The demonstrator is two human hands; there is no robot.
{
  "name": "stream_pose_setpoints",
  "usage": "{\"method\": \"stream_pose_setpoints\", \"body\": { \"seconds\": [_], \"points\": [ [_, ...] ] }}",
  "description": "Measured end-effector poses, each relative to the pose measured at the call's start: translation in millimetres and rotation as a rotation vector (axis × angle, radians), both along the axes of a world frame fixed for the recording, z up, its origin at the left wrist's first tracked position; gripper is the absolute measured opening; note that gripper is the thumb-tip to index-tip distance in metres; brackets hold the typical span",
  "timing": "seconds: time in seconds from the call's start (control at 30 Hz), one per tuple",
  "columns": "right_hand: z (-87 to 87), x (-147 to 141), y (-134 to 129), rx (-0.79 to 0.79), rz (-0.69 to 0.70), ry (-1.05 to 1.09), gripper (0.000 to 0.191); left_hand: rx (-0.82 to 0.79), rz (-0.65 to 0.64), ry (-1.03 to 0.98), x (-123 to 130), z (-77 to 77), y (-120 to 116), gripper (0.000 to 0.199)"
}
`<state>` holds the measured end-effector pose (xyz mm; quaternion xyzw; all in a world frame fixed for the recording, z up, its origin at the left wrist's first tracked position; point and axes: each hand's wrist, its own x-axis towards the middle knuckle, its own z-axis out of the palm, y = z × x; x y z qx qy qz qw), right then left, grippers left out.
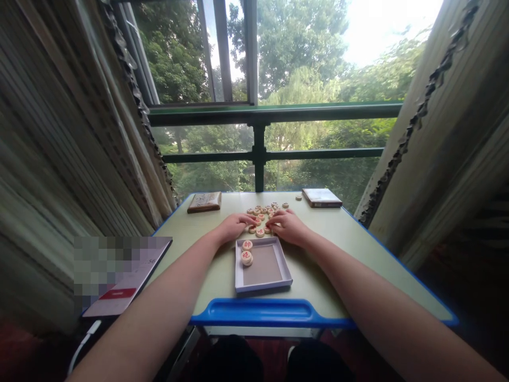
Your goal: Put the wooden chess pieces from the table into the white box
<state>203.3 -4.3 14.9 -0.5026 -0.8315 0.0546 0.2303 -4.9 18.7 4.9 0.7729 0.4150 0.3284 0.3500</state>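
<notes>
Several round wooden xiangqi pieces (262, 215) with red characters lie in a loose cluster on a pale green desk (338, 249). My left hand (234, 227) rests palm down at the cluster's near left, fingertips among the pieces. My right hand (287, 227) lies palm down at the near right, its fingers curled over the pieces. Whether either hand grips a piece is hidden. Just below my hands is a shallow white cardboard tray (263, 286). Inside it are a single piece (247, 245) and a short stack of pieces (246, 258).
A wooden box (204, 202) and a dark flat box (322, 198) stand at the desk's far edge, with a lone piece (298, 197) between them. A pixelated tablet (119, 276) lies at the left. A blue pen groove (254, 313) runs along the near edge. Curtains flank a railed window.
</notes>
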Motion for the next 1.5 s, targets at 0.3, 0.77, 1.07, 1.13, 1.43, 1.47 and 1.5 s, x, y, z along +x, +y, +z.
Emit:
{"method": "stream_pose_setpoints", "body": {
  "seconds": [0.3,0.77,1.07,1.13,1.43,1.47,1.5],
  "points": [
    [-4.1,-3.0,5.1,0.023,-0.056,-0.034,0.029,0.04,0.066,0.042,2.0,-2.6,3.6,0.045],
    [-1.7,0.1,7.2,0.061,-0.052,-0.147,0.028,-0.13,0.135,-0.176,-2.3,4.0,-2.9,0.035],
    [-0.4,-5.9,5.0,0.011,-0.167,-0.162,0.023,-0.046,0.134,-0.163,2.5,2.6,-4.7,0.03],
    [-1.1,-5.5,4.9,-0.004,-0.192,-0.124,0.022,-0.022,0.161,-0.151,3.2,1.4,-3.7,0.029],
    [-4.2,-4.4,8.0,-0.031,-0.209,0.032,0.021,0.023,0.262,-0.086,1.9,1.6,-5.9,0.03],
    [-3.0,-4.0,7.0,-0.012,-0.207,0.021,0.018,0.04,0.275,-0.082,1.6,2.4,-6.8,0.031],
    [-1.8,-3.3,5.6,0.007,-0.206,0.013,0.015,0.059,0.292,-0.075,1.2,3.2,-7.5,0.031]
  ]
}}
